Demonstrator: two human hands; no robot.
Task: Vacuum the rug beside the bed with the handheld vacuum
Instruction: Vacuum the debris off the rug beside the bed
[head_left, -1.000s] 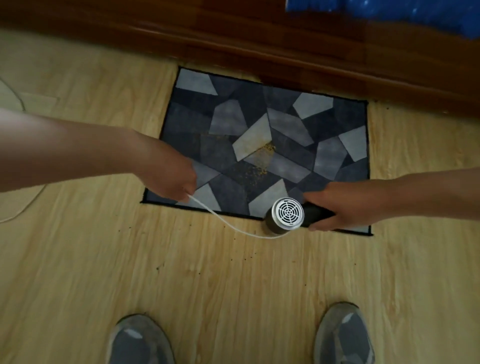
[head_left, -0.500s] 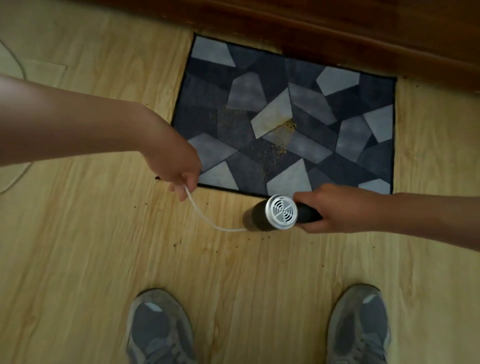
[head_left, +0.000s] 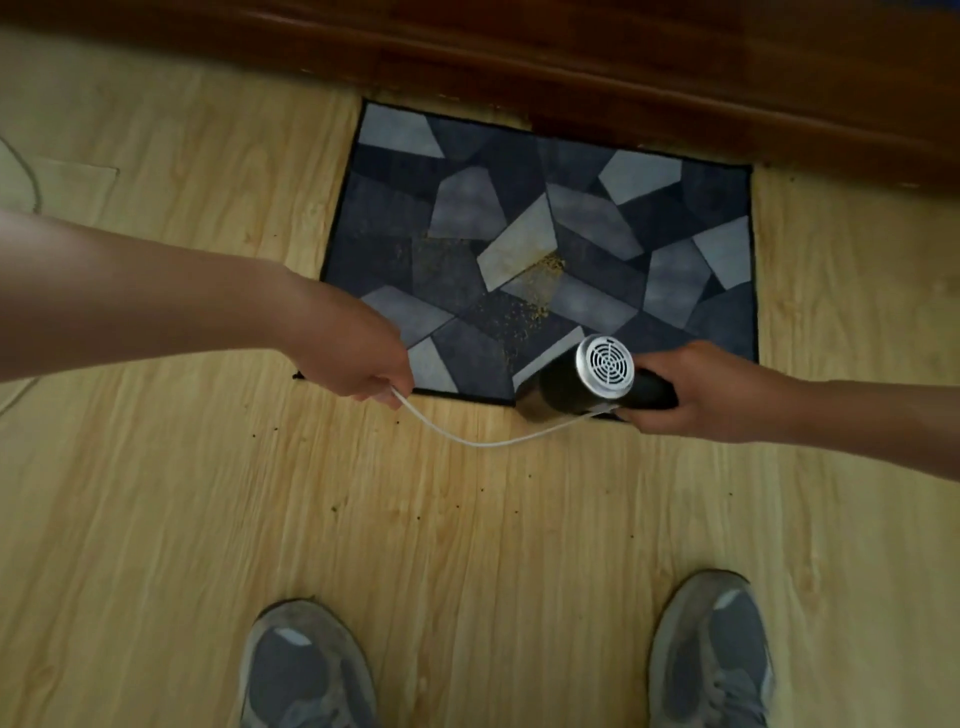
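A dark rug (head_left: 665, 223) with grey and blue angular patches lies on the wooden floor against the bed frame. Yellowish crumbs (head_left: 540, 280) are scattered near its middle. My right hand (head_left: 706, 389) grips the black handle of the handheld vacuum (head_left: 587, 384), whose round silver vent grille faces up. The vacuum's front end sits at the rug's near edge. My left hand (head_left: 358, 358) holds the white cord (head_left: 467, 439), which sags in a loop across the floor to the vacuum.
The dark wooden bed frame (head_left: 571, 67) runs along the top. My two grey shoes (head_left: 306, 670) (head_left: 711, 654) stand on the light wooden floor (head_left: 156, 519), which carries small dark specks. Another cord (head_left: 26, 182) lies at the far left.
The vacuum has shifted from the bare floor onto the rug's near edge, and its grille now tilts more upward. My left hand still holds the cord, now slightly further from the vacuum.
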